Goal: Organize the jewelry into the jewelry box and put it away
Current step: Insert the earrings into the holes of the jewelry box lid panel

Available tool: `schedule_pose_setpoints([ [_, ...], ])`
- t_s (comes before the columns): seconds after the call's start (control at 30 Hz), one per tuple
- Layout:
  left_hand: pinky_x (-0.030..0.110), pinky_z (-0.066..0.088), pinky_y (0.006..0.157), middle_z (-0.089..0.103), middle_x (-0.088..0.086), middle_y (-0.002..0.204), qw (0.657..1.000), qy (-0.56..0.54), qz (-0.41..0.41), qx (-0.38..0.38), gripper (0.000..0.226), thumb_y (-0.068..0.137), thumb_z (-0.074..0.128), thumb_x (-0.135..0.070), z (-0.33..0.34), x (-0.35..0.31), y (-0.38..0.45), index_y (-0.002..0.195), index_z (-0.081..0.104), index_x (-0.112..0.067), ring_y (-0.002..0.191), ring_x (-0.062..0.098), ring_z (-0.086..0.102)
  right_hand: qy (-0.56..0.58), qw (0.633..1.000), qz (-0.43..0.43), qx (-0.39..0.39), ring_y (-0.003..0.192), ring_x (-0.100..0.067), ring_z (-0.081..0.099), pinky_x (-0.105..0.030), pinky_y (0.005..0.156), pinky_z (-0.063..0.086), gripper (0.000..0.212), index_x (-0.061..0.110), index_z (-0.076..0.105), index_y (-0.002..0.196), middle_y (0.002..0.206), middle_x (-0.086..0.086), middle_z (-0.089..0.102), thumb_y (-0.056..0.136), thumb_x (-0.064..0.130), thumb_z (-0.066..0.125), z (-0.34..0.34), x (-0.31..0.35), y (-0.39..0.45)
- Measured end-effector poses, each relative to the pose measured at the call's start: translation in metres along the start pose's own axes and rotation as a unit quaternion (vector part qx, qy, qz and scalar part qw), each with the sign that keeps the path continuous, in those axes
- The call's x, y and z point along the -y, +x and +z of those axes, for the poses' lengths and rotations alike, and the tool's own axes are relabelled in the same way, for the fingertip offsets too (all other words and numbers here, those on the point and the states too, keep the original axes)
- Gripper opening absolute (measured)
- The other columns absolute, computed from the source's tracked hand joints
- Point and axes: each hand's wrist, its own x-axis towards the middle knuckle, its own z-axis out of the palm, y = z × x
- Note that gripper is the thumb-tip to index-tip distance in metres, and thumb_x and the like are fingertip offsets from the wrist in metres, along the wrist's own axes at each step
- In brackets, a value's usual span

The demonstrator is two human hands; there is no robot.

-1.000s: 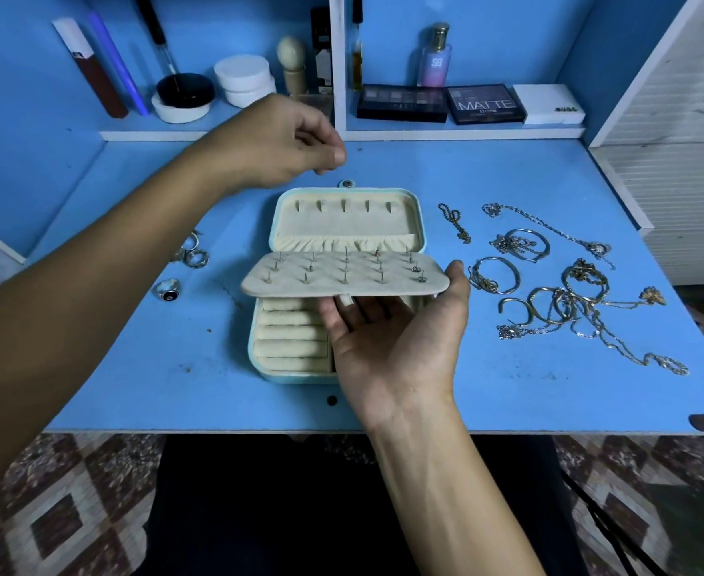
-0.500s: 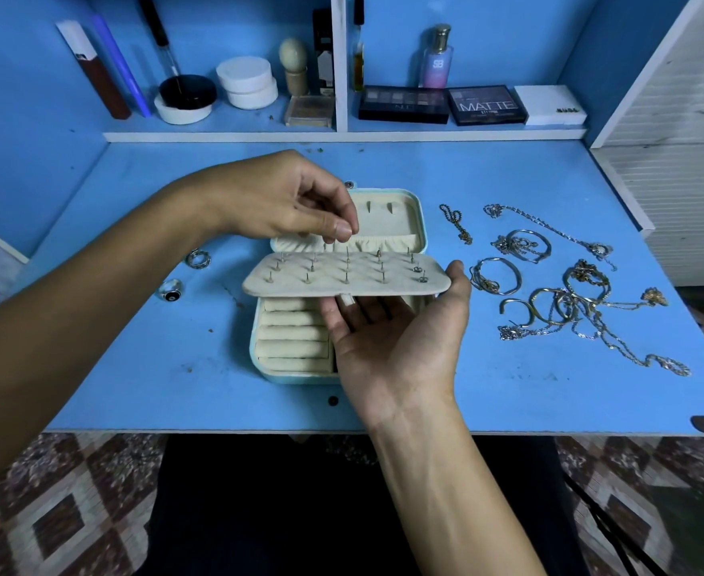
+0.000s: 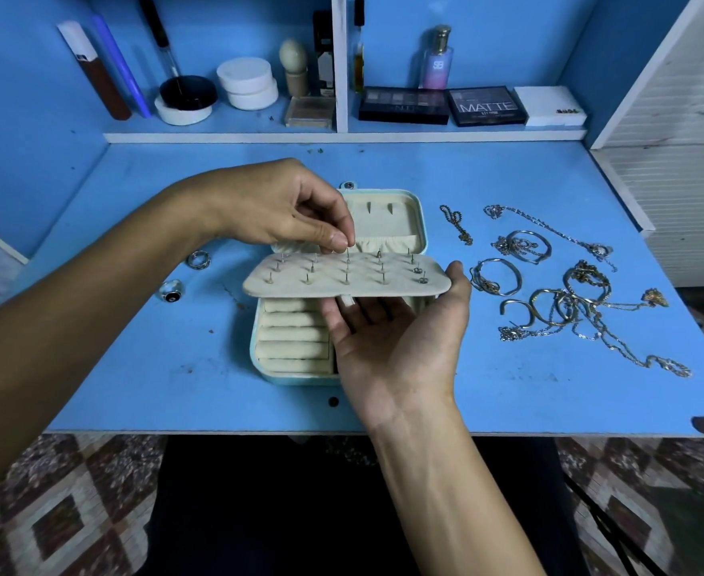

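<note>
A pale blue jewelry box (image 3: pixel 418 209) lies open in the middle of the blue table (image 3: pixel 508 401), with cream ring rolls (image 3: pixel 294 338) in its front half. My right hand (image 3: pixel 400 338), palm up, holds the cream earring panel (image 3: pixel 342 284) level above the box. Several stud posts stick up from the panel. My left hand (image 3: pixel 283 205) hovers over the panel's far edge, thumb and forefinger pinched on a post at its back row. Two rings (image 3: pixel 198 259) (image 3: pixel 170 289) lie left of the box. A tangle of bangles and chains (image 3: pixel 566 293) lies to the right.
A low shelf (image 3: pixel 342 137) at the back carries jars, a perfume bottle (image 3: pixel 437 60), makeup palettes (image 3: pixel 485 106) and a white box. A white slatted panel (image 3: pixel 683 168) bounds the right side. The table's front edge lies just below my right wrist.
My left hand came from behind the box toward me and down onto the earring panel, its fingertips pinching at the back row. The right hand and the panel stayed where they were.
</note>
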Motion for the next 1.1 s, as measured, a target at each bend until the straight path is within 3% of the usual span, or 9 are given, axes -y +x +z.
schedule_pose_setpoints([
  [0.57, 0.013, 0.051, 0.086, 0.076, -0.011, 0.092, 1.0, 0.008, -0.002, -0.001, 0.018, 0.078, 0.071, -0.03, 0.0007, 0.0002, 0.0033, 0.095, 0.074, -0.024, 0.091, 0.003, 0.071, 0.004, 1.0, -0.001, 0.003, 0.107, -0.028, 0.07, -0.048, 0.101, 0.05, 0.063, 0.012, 0.069, 0.121, 0.112, -0.013, 0.074, 0.092, 0.063, 0.048, -0.0005, 0.0008, 0.0008],
  [1.1, 0.014, 0.05, 0.09, 0.075, -0.014, 0.092, 1.0, 0.02, -0.004, -0.001, 0.022, 0.076, 0.07, -0.035, 0.0015, -0.0009, 0.0029, 0.095, 0.074, -0.025, 0.091, 0.001, 0.07, -0.015, 1.0, -0.016, -0.009, 0.106, -0.027, 0.071, -0.047, 0.098, 0.052, 0.057, 0.014, 0.07, 0.12, 0.113, -0.012, 0.074, 0.093, 0.059, 0.047, -0.0017, 0.0007, 0.0053],
])
